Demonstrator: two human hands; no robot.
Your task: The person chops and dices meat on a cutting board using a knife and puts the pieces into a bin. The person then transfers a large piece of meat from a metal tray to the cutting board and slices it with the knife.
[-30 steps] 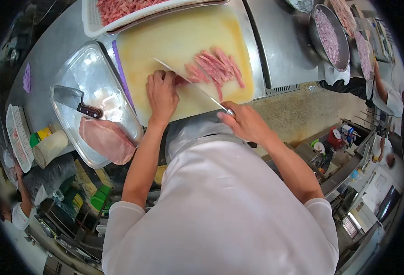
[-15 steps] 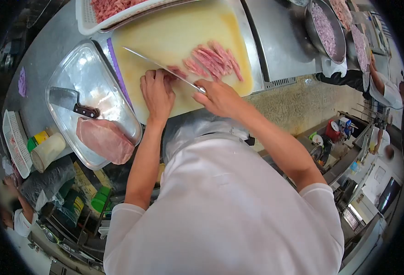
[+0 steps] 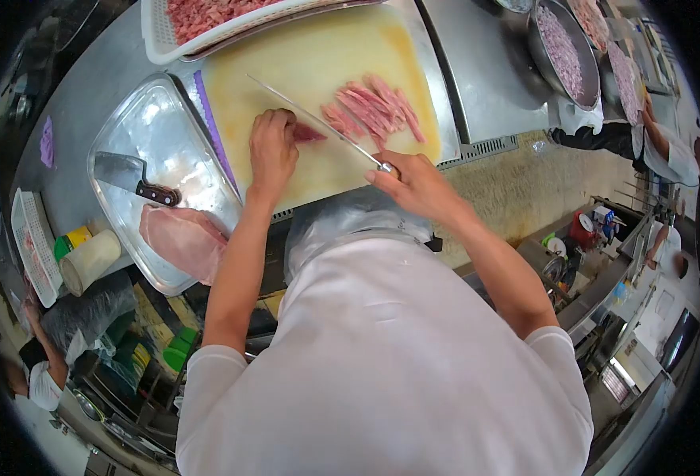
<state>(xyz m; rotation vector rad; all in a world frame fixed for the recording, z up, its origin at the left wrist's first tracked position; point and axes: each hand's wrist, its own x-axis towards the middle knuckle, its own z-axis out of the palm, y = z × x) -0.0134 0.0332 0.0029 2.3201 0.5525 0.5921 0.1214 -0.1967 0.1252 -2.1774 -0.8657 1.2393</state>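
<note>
My right hand (image 3: pixel 417 184) is closed round the handle of a long knife (image 3: pixel 310 116), its blade slanting up and left over the cutting board (image 3: pixel 286 55). My left hand (image 3: pixel 274 151) has its fingers bent and pressed together on a small dark-red piece of meat (image 3: pixel 309 133); only its right end shows. The blade lies just right of that piece, apart from it. Several pale-pink meat strips (image 3: pixel 374 107) lie in a loose pile on the board, to the right of the blade.
Left of the board, a metal tray (image 3: pixel 148 99) holds a cleaver (image 3: pixel 140 178) and a large raw meat slab (image 3: pixel 182 238). A white basket of chopped meat (image 3: pixel 158 40) stands at the top. Bowls (image 3: pixel 563 55) of diced food are at the right. Other people work at both sides.
My right hand and the knife have moved right and slightly down, away from the meat under my left hand. More of that piece shows. The whole view has shifted a little.
</note>
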